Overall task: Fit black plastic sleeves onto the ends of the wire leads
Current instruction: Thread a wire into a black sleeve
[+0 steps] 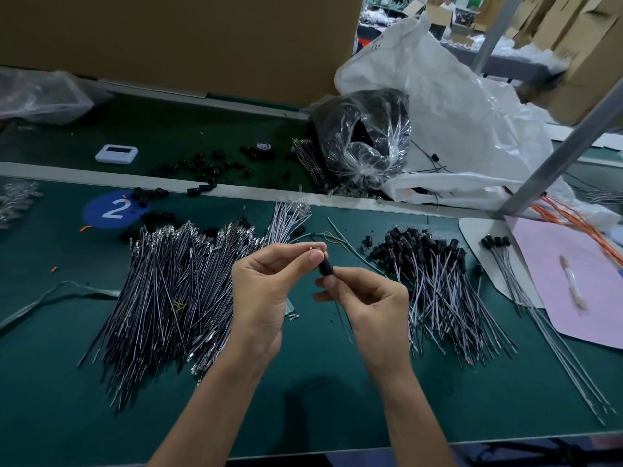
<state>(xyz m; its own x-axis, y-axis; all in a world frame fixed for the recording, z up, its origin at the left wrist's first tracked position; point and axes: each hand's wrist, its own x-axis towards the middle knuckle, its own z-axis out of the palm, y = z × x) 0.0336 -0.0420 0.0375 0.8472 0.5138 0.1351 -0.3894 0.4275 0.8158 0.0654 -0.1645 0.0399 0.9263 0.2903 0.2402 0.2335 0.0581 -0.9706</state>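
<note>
Hands meet above the green mat, and I take the blue circle marked 2 as my landmark for places. My left hand, to the right of that circle and nearer to me, pinches the top end of one wire lead between thumb and forefinger; a small metal tip shows just above the thumb. My right hand, further right from the circle, grips a black plastic sleeve with thumb and forefinger, and the sleeve sits on the lead just under the left thumb. The rest of the lead hangs down between the two hands. How deep the end sits inside the sleeve I cannot tell. Below and right of the circle lies a big pile of bare wire leads, touching the mat and partly under my left hand. Far to the right of the circle, past both hands, lies a second pile of leads with sleeves already on, the black caps gathered at its far side. Loose black sleeves are scattered just behind the circle, on the further strip of mat. Much further right from the circle I see a pink sheet with a pen lying on it.
</note>
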